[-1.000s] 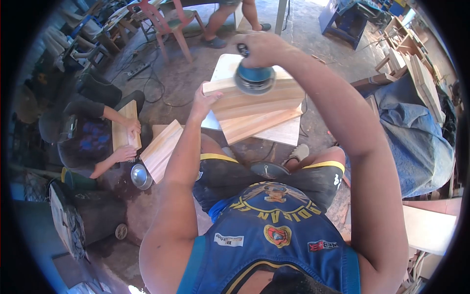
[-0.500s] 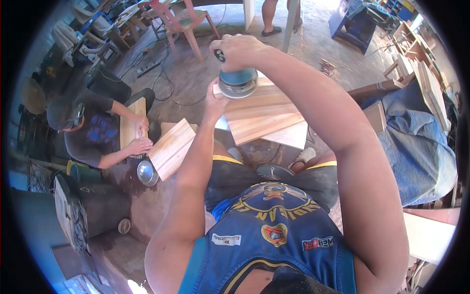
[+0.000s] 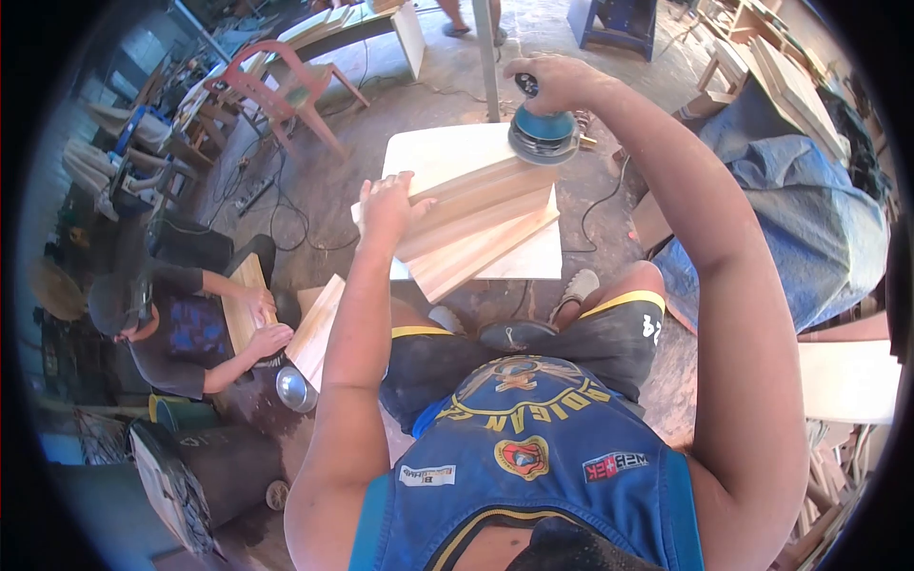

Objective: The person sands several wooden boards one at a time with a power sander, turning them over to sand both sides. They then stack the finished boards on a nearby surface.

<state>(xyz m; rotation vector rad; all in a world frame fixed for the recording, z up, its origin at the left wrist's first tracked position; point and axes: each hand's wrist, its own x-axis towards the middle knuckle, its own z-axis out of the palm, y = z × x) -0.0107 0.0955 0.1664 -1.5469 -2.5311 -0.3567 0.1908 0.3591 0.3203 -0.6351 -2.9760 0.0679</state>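
My right hand point(image 3: 562, 84) is wrapped over the top of a teal orbital sander point(image 3: 545, 126). The sander's round pad sits at the far right end of a wooden board point(image 3: 481, 195). At that board's left end, my left hand point(image 3: 386, 207) grips it, with the thumb across the top face. A second light wooden board point(image 3: 490, 255) lies at an angle under the first. Both rest on a white panel point(image 3: 419, 143) in front of my knees.
To the left a co-worker point(image 3: 186, 328) holds another board point(image 3: 246, 295), with a metal bowl point(image 3: 296, 390) close by. A pink plastic chair point(image 3: 286, 90) stands beyond, near a metal post point(image 3: 486, 57). Cables point(image 3: 281, 214) cross the floor. A blue tarp point(image 3: 771, 219) covers a pile at right.
My right hand and the sander have moved right in view. My left hand has come away from beside the sander to the board's left end. The view has shifted, showing more white panel.
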